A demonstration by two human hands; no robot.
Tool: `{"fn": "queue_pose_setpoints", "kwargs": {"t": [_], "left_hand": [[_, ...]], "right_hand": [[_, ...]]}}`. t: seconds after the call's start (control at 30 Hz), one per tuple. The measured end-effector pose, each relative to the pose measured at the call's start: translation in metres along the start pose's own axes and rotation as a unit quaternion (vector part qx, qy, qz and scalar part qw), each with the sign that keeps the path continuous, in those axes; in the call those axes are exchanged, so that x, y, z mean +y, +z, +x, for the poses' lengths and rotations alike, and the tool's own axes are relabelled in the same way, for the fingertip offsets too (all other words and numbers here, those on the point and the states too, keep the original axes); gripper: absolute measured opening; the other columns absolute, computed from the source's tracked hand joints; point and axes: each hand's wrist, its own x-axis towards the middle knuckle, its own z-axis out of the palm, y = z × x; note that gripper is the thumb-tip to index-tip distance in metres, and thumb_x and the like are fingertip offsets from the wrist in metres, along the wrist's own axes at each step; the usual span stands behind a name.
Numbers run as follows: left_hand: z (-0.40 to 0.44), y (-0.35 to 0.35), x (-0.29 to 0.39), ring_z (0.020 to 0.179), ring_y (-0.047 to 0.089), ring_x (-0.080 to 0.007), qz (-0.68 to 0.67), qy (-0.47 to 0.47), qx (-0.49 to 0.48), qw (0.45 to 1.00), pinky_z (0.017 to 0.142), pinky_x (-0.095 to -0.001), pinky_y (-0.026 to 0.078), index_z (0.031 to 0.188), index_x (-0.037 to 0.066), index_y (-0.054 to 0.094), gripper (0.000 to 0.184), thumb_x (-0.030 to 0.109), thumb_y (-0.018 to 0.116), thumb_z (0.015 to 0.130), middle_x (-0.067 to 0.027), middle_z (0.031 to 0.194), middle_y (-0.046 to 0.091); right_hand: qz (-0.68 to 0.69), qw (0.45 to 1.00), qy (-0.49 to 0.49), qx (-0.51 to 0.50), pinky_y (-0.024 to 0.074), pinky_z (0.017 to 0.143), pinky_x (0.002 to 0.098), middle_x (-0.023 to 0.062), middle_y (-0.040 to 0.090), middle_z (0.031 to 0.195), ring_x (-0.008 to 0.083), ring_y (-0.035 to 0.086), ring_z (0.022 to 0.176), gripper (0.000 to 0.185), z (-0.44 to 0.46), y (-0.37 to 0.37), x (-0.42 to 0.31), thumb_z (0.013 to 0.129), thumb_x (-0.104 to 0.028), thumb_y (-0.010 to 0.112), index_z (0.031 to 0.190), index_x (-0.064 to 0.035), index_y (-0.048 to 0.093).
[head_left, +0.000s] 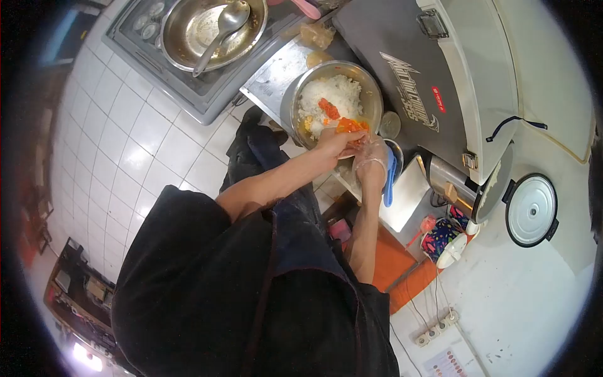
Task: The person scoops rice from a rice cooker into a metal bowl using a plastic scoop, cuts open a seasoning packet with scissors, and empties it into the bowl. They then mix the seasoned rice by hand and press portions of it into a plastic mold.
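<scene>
A metal bowl [378, 94] holds white rice [339, 92] topped with a lump of red chili paste [328, 108]; some yellow bits lie at its left side. Over the bowl's near rim, my left hand [339, 142] pinches what looks like a small clear bag of orange-red paste [353, 127]. My right hand [372, 154], in a clear plastic glove, is closed against the same bag. My fingers partly hide the bag's lower end. Beside my right wrist lies a blue cloth or handle [391, 176].
A wide metal pan [168, 38] with a large spoon [232, 17] stands at the upper left. A grey-fronted box [396, 38] with latches rises right of the bowl. Further right are a metal pot [455, 182] and a round lid [532, 210]. A power strip [436, 328] lies lower right.
</scene>
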Motion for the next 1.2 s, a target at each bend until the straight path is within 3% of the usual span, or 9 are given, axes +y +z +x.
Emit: {"fn": "queue_pose_setpoints", "kwargs": {"t": [0.27, 0.37, 0.43, 0.53, 0.87, 0.97, 1.03, 1.13, 1.2], "left_hand": [[0.012, 0.013, 0.013, 0.092, 0.068, -0.0187, -0.098, -0.001, 0.038, 0.995, 0.080, -0.0347, 0.058, 0.115, 0.004, 0.066, 0.025, 0.020, 0.067, 0.095, -0.0075, 0.106, 0.070], [0.008, 0.012, 0.018, 0.091, 0.068, -0.0175, -0.117, -0.015, 0.022, 0.993, 0.078, -0.0336, 0.057, 0.114, 0.003, 0.065, 0.024, 0.018, 0.066, 0.096, -0.0071, 0.104, 0.070], [0.001, 0.008, 0.019, 0.091, 0.068, -0.0164, -0.096, -0.025, 0.020, 0.995, 0.077, -0.0322, 0.056, 0.115, 0.003, 0.065, 0.023, 0.017, 0.065, 0.096, -0.0065, 0.103, 0.069], [-0.002, -0.012, 0.007, 0.089, 0.068, -0.0141, 0.039, -0.050, -0.064, 0.996, 0.074, -0.0287, 0.055, 0.112, 0.002, 0.066, 0.021, 0.017, 0.065, 0.097, -0.0057, 0.101, 0.070], [-0.010, -0.022, -0.001, 0.086, 0.068, -0.0146, 0.042, -0.028, -0.061, 0.997, 0.076, -0.0265, 0.056, 0.115, 0.000, 0.067, 0.024, 0.014, 0.066, 0.096, -0.0081, 0.105, 0.071], [-0.009, -0.024, -0.007, 0.088, 0.067, -0.0138, 0.079, 0.001, -0.062, 0.995, 0.078, -0.0266, 0.055, 0.117, -0.001, 0.066, 0.025, 0.013, 0.066, 0.096, -0.0071, 0.106, 0.070], [-0.011, -0.025, -0.008, 0.089, 0.067, -0.0128, 0.096, 0.017, -0.073, 0.992, 0.079, -0.0264, 0.055, 0.118, -0.002, 0.066, 0.026, 0.012, 0.066, 0.096, -0.0063, 0.106, 0.070], [-0.012, -0.026, -0.012, 0.091, 0.065, -0.0111, 0.154, 0.057, -0.062, 0.984, 0.080, -0.0255, 0.054, 0.119, -0.003, 0.066, 0.027, 0.011, 0.066, 0.096, -0.0053, 0.107, 0.069], [-0.014, -0.025, -0.014, 0.065, 0.057, -0.0055, 0.115, 0.106, -0.061, 0.986, 0.056, -0.0234, 0.045, 0.101, -0.003, 0.071, 0.018, 0.013, 0.067, 0.095, -0.0014, 0.079, 0.068]], "right_hand": [[-0.029, 0.996, -0.005, 0.085, 0.0502, 0.076, 0.0480, 0.0269, 0.067, 0.089, 0.0459, 0.064, 0.088, 0.025, -0.012, -0.002, -0.014, 0.098, -0.018, 0.052, 0.101, 0.0036, 0.063], [0.207, 0.971, 0.122, -0.001, 0.0484, 0.072, 0.0457, 0.0250, 0.066, 0.084, 0.0435, 0.064, 0.081, 0.025, -0.012, -0.002, -0.015, 0.097, -0.018, 0.053, 0.102, 0.0039, 0.064], [0.242, 0.962, 0.126, -0.020, 0.0438, 0.062, 0.0300, 0.0053, 0.065, 0.074, 0.0131, 0.060, 0.069, 0.037, -0.014, 0.019, 0.014, 0.103, -0.032, 0.055, 0.097, 0.0028, 0.065], [0.172, 0.981, 0.078, 0.036, 0.0456, 0.066, 0.0456, 0.0238, 0.065, 0.079, 0.0417, 0.062, 0.072, 0.031, -0.004, 0.029, 0.031, 0.099, -0.023, 0.051, 0.092, 0.0046, 0.064], [0.141, 0.985, 0.101, 0.015, 0.0466, 0.066, 0.0458, 0.0236, 0.065, 0.080, 0.0386, 0.062, 0.070, 0.028, -0.022, 0.015, -0.003, 0.100, -0.018, 0.049, 0.093, 0.0047, 0.064], [0.094, 0.992, -0.021, 0.078, 0.0463, 0.061, 0.0379, 0.0158, 0.064, 0.076, 0.0265, 0.060, 0.065, 0.028, -0.027, 0.025, 0.014, 0.103, -0.020, 0.048, 0.099, 0.0021, 0.064], [0.333, 0.927, 0.172, -0.021, 0.0455, 0.062, 0.0269, 0.0042, 0.062, 0.081, 0.0102, 0.055, 0.071, 0.032, -0.031, 0.020, 0.008, 0.105, -0.030, 0.053, 0.110, -0.0004, 0.063], [0.448, 0.876, 0.176, 0.007, 0.0412, 0.057, 0.0242, 0.0006, 0.059, 0.079, 0.0067, 0.051, 0.067, 0.030, -0.040, 0.033, 0.012, 0.105, -0.030, 0.052, 0.108, -0.0018, 0.062], [0.431, 0.884, 0.182, 0.018, 0.0413, 0.057, 0.0239, 0.0005, 0.059, 0.079, 0.0074, 0.051, 0.067, 0.030, -0.044, 0.038, 0.015, 0.105, -0.030, 0.053, 0.107, -0.0015, 0.062]]}}
